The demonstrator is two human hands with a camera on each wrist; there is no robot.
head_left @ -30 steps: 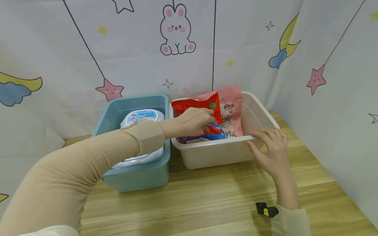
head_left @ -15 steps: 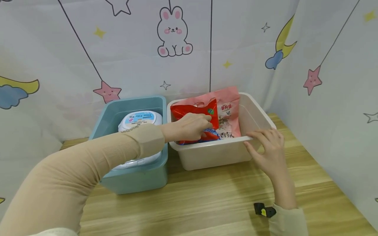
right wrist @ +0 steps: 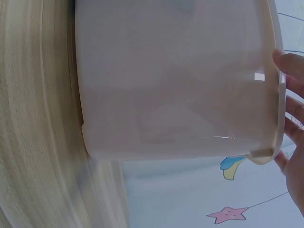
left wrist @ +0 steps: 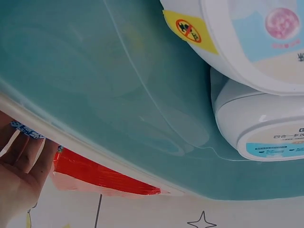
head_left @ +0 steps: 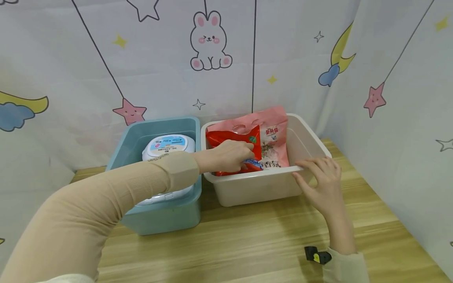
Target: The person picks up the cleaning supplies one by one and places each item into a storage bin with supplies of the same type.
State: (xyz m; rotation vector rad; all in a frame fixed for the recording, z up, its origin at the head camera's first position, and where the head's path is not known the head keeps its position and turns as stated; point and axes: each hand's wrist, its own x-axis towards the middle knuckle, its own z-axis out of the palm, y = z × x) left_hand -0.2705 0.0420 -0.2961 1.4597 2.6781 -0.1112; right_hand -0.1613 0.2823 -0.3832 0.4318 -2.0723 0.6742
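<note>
My left hand [head_left: 230,156] reaches into the white plastic bin [head_left: 262,192] and grips a glossy red packet with blue patterned parts [head_left: 252,164]. In the left wrist view the fingers [left wrist: 34,164] lie against the blue patterned part; the hand covers much of the packet in the head view. Behind it, a pink bag with printed characters [head_left: 279,139] stands upright against the bin's back wall. My right hand [head_left: 323,179] holds the bin's front right corner, thumb outside and fingers over the rim [right wrist: 281,109].
A teal bin [head_left: 166,220] stands left of the white one, rims side by side. White tubs with blue labels [head_left: 168,144] sit in it, under my left forearm. Patterned cloth [head_left: 159,78] hangs behind and at the right of the wooden table [head_left: 226,251].
My left hand has sunk slightly lower in the white bin with the red and blue packet, and more of the pink bag shows. The right hand stays on the rim.
</note>
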